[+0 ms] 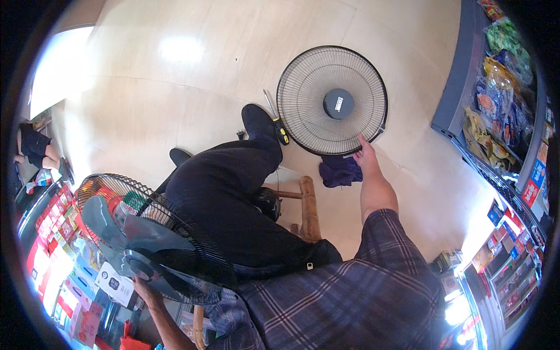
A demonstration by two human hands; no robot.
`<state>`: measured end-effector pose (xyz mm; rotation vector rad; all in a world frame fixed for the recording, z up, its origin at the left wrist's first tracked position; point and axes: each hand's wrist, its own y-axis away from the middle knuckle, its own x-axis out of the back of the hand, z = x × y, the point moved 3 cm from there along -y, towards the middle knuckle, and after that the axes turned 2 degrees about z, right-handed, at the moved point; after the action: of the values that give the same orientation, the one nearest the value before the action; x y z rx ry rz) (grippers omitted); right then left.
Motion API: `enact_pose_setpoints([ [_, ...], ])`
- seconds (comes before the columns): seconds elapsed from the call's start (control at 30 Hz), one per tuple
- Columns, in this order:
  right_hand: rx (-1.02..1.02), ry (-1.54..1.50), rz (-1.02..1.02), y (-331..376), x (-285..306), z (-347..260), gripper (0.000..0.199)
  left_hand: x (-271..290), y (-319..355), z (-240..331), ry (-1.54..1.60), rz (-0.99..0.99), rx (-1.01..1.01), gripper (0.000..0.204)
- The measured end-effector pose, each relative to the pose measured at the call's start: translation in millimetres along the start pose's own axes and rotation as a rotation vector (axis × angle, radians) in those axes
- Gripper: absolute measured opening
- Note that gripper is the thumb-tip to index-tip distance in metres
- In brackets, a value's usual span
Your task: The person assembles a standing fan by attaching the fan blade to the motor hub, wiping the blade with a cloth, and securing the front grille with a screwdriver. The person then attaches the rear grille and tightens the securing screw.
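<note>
A round black wire fan grille (309,81) with a dark centre cap lies on the floor ahead. My right hand (366,153) is closed on its near right rim. At the lower left, a fan (140,265) leans against my legs, its dark translucent blades uncovered and its rear wire guard behind them. My left hand (149,293) grips the fan at its lower edge; the fingertips are partly hidden by the blades. Between my foot and the grille lies a screwdriver (282,133) with a yellow and black handle, next to another thin tool (269,100).
A dark cloth (339,171) lies on the floor below the grille. Part of a bamboo stool (309,204) shows beside my leg. A dark display bin (461,76) with bagged goods stands at the right. Stocked shelves (507,274) and boxes line both sides. Another person's legs (44,149) show far left.
</note>
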<state>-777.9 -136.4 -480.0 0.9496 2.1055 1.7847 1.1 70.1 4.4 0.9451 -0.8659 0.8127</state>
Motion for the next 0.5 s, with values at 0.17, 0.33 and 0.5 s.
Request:
enact_pose_setpoints([
  [0.17, -0.011, -0.237, 0.039, 7, -3, 2, 0.048, -15, 12, 23, 0.142, -0.022, 0.058, 0.031],
  [0.33, 0.067, -0.257, -0.078, -9, -13, 2, 0.025, -17, 16, 32, 0.181, -0.034, 0.072, 0.030],
  [0.5, 0.601, -0.191, 0.157, 34, -34, -13, 0.017, -22, 17, 36, 0.207, 0.011, 0.014, 0.026],
])
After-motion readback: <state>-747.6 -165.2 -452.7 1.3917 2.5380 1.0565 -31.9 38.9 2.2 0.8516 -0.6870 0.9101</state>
